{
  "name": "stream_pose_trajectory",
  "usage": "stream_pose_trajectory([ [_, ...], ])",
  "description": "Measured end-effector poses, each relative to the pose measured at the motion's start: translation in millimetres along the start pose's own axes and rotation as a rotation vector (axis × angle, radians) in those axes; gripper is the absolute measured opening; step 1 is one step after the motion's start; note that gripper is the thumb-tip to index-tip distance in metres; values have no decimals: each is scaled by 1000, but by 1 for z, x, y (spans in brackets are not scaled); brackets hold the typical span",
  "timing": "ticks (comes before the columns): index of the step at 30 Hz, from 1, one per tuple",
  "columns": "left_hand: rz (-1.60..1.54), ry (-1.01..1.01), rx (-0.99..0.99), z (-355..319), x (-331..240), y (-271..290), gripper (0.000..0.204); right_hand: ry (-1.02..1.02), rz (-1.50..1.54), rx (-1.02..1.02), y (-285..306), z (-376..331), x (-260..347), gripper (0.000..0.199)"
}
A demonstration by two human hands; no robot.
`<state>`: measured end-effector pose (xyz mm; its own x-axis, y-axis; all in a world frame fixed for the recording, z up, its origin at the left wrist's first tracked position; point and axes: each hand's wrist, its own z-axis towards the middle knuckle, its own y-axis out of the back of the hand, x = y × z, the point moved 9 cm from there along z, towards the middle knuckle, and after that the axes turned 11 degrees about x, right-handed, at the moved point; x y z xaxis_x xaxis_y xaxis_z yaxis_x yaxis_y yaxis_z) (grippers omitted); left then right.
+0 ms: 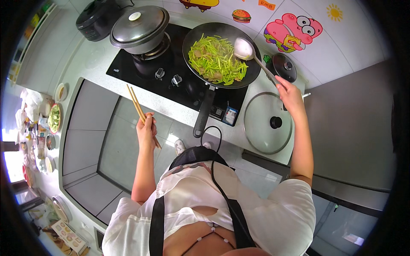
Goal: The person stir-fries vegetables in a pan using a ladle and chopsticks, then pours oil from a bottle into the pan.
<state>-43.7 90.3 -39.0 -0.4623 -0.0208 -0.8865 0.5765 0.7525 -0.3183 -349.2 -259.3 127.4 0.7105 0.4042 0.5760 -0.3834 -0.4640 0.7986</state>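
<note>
White shirt [273,213] foremost; left hand [146,130] holds chopsticks [135,101]; right hand [292,94] grips ladle [244,48], set at the edge of greens [213,57] in wok [253,71], ahead between both hands; stir-frying seems the step, next stroke calling for a low sweep beneath.

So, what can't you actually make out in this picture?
All in the head view:
- Inside the pot: hidden by its lid.
- The patch of cooktop beneath the pan: covered by the pan.
- Brown pieces among the green stalks: too small to identify.
- Far-left clutter: small and blurred near the picture's rim.
</note>
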Motion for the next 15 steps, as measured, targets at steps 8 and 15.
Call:
stream_pose_trajectory([
  [8, -247, -59, 116, 11, -25, -22, 23, -295, 655, 315, -74, -19, -50, 41],
  [15, -693, 50, 307, 15, -52, -88, 34, 210, -269, -566, -45, -66, 9, 39],
])
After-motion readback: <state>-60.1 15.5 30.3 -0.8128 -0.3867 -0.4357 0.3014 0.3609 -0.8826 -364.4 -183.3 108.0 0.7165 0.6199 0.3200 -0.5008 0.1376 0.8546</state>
